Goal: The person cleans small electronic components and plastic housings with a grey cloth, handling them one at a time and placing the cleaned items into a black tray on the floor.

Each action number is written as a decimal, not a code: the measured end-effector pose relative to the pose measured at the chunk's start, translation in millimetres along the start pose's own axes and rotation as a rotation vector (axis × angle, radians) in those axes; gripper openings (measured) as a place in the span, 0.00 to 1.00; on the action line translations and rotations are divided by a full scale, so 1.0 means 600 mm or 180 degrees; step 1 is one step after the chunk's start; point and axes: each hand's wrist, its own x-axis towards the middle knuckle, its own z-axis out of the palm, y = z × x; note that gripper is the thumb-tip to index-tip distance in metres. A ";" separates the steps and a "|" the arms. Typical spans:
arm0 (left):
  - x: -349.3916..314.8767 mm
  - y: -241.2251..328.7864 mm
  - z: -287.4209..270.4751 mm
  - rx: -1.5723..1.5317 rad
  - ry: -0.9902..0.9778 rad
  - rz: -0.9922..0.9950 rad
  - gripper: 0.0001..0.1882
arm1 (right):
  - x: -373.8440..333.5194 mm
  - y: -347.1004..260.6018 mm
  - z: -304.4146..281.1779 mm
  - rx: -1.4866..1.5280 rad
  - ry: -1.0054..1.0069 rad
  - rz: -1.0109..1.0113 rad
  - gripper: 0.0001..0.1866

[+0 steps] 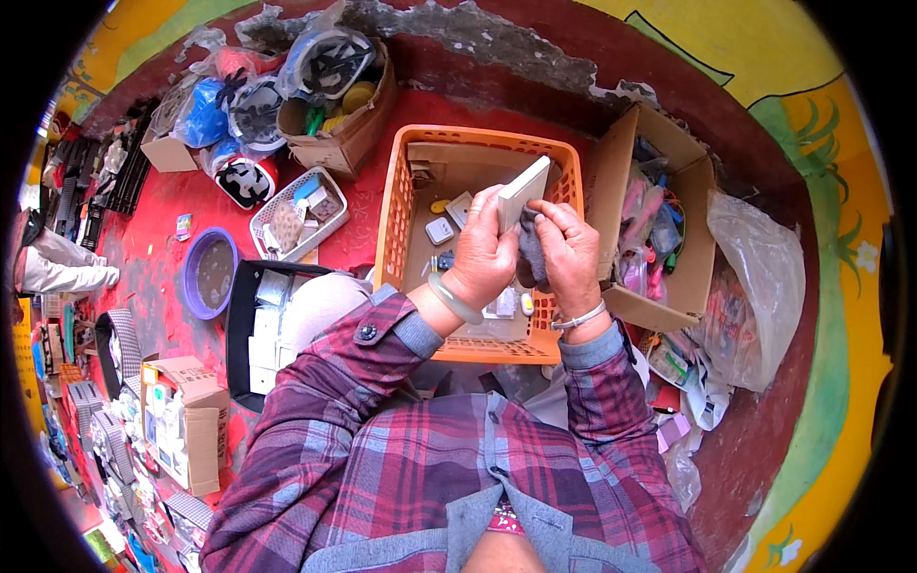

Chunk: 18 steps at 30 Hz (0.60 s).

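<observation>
white and tilted upward, a flat case [525, 194] is pinched between the thumb and fingers of our left hand [480, 256] above an orange basket [399, 205], while our right hand [570, 250] has its fingertips pressed together on a dark grey cloth [531, 253] close beside it. around us, a red floor [355, 253] bears the basket, a purple basin [191, 275] and a white tray [315, 241], with an open cardboard box [604, 181] near the dark red, peeling wall [435, 72].

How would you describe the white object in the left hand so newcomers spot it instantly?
Find the large orange basket near the centre. Above it, the left hand holds a flat white object. Unlike the white items inside the basket, it is held up.
</observation>
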 end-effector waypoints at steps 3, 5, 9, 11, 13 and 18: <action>0.000 0.004 -0.001 -0.0096 -0.0088 -0.0149 0.23 | 0.004 -0.001 -0.004 -0.0265 -0.0067 -0.0193 0.09; -0.001 -0.005 -0.003 -0.0040 -0.0107 -0.0211 0.23 | 0.005 -0.005 -0.004 -0.0538 -0.0106 -0.0387 0.08; 0.006 -0.019 -0.008 -0.0255 -0.0301 -0.0441 0.22 | 0.015 0.003 -0.014 -0.1580 -0.0202 -0.1116 0.08; 0.010 -0.019 -0.015 -0.0389 -0.0420 -0.0634 0.21 | 0.018 0.005 -0.018 -0.1792 -0.0340 -0.1222 0.08; 0.021 -0.023 -0.025 -0.0499 -0.0684 -0.0958 0.20 | 0.020 0.007 -0.023 -0.2134 -0.0538 -0.1321 0.08; 0.036 -0.026 -0.042 -0.1242 -0.1120 -0.2131 0.22 | 0.016 0.003 -0.027 -0.2616 -0.0957 -0.1536 0.08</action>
